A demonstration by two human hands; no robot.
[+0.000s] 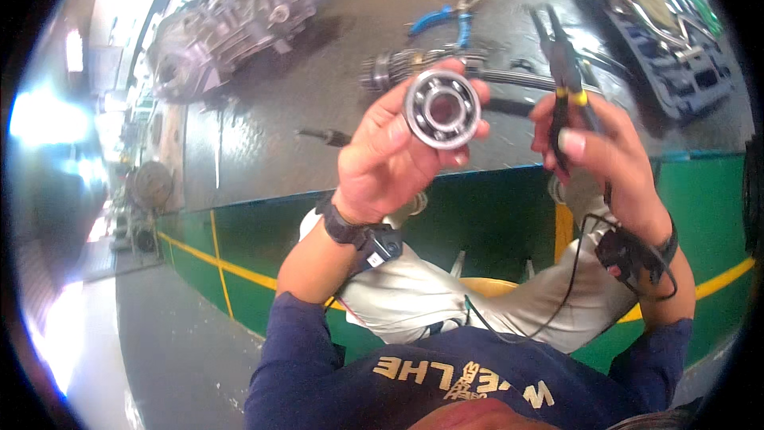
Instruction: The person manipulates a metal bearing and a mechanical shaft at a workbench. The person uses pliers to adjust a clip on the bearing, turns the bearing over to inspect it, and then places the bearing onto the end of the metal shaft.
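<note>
Head view: left hand (382,155) holds the bearing (442,109) up face-on above the bench's near edge (263,195), fingertips pinching the outer ring with thumb below and fingers curled over the top, so the bore and ball cage stay exposed for a look. Right hand (605,155) is just beside it, fingers wrapped tight round the handles of the pliers (567,72), tips pointing up and away, kept off the bearing but ready. Behind on the bench: gear shaft (422,64) mid-bench, blue pliers (446,20) further back, gearbox (239,20) at far left corner, tool tray (676,56) at far right.
</note>
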